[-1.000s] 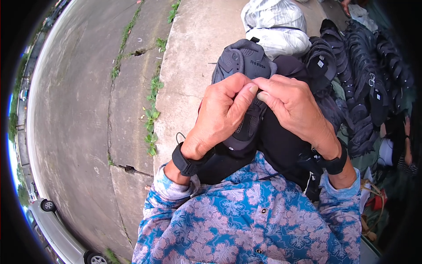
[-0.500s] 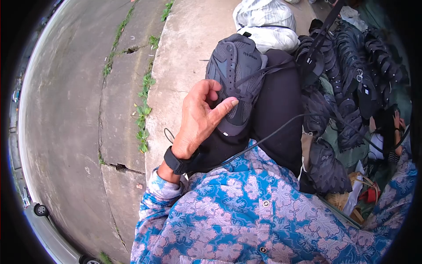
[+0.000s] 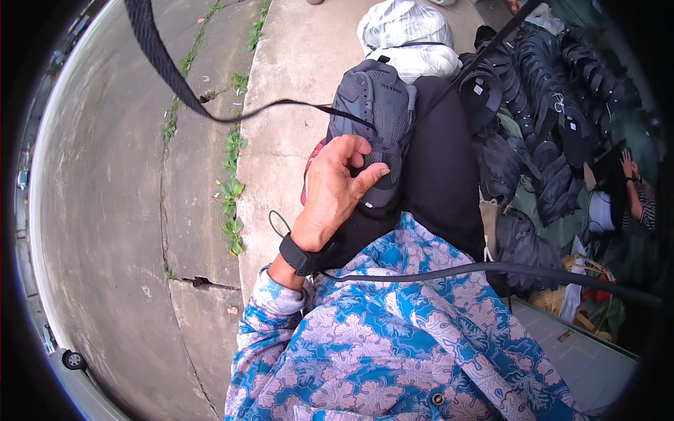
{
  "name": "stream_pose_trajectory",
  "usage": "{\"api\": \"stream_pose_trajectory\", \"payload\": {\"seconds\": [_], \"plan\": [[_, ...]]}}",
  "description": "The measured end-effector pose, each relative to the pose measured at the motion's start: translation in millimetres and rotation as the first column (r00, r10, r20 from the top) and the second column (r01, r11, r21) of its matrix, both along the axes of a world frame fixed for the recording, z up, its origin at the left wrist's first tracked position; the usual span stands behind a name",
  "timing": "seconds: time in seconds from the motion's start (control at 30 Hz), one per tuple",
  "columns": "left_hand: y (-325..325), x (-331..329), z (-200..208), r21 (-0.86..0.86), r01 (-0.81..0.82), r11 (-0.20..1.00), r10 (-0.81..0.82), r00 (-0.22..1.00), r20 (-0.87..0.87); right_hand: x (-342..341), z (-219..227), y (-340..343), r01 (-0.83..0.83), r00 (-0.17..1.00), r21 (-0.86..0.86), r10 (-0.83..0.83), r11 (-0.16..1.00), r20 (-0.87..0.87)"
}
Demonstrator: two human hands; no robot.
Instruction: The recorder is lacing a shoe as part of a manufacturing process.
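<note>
A dark grey shoe upper [image 3: 375, 95] lies on my left thigh, its toe pointing toward me. My left hand [image 3: 335, 184] is closed on its toe end, with the thumb on top and the fingers curled at the side. A black shoelace [image 3: 281, 103] runs from the eyelets out to the upper left in a loose curve. Another dark strand [image 3: 484, 52] stretches from the shoe's right side to the upper right. My right hand is out of view.
Stacks of dark shoe uppers [image 3: 544, 70] lie at the right, above a basket [image 3: 593, 270]. White wrapped bundles [image 3: 407, 31] stand beyond my knees. A black cable [image 3: 477, 268] crosses my lap from the wristband [image 3: 298, 254]. Another person's hand [image 3: 627, 165] shows at far right.
One lace strand now swings out to the upper left. The right sleeve has left the right edge. My left hand stays on the toe; the cable has dropped lower across my lap.
</note>
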State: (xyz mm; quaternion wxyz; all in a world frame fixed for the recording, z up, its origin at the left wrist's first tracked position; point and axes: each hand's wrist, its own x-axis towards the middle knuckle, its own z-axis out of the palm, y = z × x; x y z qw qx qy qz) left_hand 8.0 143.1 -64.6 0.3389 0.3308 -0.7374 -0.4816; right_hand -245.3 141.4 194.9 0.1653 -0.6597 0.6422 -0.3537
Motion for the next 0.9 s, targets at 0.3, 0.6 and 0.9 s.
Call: {"api": "stream_pose_trajectory", "payload": {"seconds": [0.3, 0.6, 0.9], "plan": [[-23.9, -10.3, 16.3, -0.412, 0.053, 0.910, -0.004, 0.993, 0.120, 10.8, 12.2, -6.0, -0.022, 1.000, -0.035, 0.021, 0.999, -0.005], [-25.4, -16.6, 25.1, -0.533, 0.145, 0.834, 0.021, 0.956, 0.293, 0.1, 4.6, -9.1, 0.005, 0.999, -0.032, -0.004, 0.999, 0.046], [-15.5, -7.0, 38.0, -0.268, 0.214, 0.939, -0.075, 0.891, 0.447, -25.0, -20.9, -9.7, 0.052, 0.989, -0.001, -0.051, 0.999, 0.138]]}}
